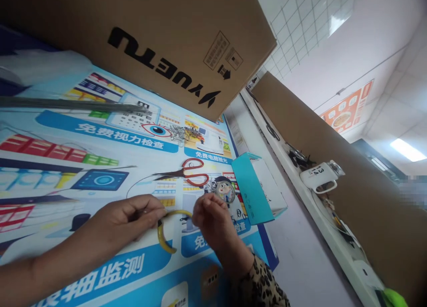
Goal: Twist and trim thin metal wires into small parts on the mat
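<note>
My left hand (133, 218) has its thumb and fingers pinched together over the table, and whatever lies between them is too small to make out. Beside its fingertips are the curved yellow handles of what look like pliers (166, 241); the head is hidden, and I cannot tell whether the hand grips them. My right hand (215, 216) is closed at the far end of the upper handle, with thumb against curled fingers and their contents hidden. Red-handled scissors (183, 173) lie beyond both hands. A thin wire (136, 182) curves close to my left hand.
A bundle of grey wires (73, 104) lies at left. Small wire bits (182, 133) and a round tin (225, 190) rest on the printed tabletop (200, 200). A teal box (251, 191) stands at right, a large carton (160, 40) behind, and a white mug (316, 176) on a ledge.
</note>
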The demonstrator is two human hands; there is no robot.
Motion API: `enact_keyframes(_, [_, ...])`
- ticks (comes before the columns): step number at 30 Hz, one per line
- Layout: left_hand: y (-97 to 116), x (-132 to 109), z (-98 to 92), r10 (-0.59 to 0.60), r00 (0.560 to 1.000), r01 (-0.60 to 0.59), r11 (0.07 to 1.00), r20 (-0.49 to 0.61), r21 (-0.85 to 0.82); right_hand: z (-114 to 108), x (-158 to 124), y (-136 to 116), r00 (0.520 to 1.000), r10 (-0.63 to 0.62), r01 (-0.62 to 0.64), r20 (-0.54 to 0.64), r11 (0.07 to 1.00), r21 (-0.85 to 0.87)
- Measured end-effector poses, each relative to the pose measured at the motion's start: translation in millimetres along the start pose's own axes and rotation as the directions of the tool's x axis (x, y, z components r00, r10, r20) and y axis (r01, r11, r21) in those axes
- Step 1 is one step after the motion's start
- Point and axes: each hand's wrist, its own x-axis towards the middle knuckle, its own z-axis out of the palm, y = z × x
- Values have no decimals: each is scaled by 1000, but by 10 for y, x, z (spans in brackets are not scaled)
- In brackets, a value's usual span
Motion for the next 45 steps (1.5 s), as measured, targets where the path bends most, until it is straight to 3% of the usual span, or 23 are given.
enact_keyframes(5, [-105, 28, 21, 37, 999, -37, 998, -13, -47, 213, 138, 265, 984, 160, -173, 73, 957, 233])
enact_keyframes(12, [-81, 72, 2, 99, 992, -95, 994, -77, 54, 240, 180, 377, 978, 174, -203, 119, 927, 316])
enact_keyframes(23, [-139, 79, -3, 108, 991, -91, 975, -75, 202, 210, 187, 476, 977, 175, -207, 125, 925, 318])
enact_keyframes(45, [-191, 95, 1, 141, 987, -121, 967, -74, 224, 217, 172, 462, 986, 123, -148, 110, 954, 260])
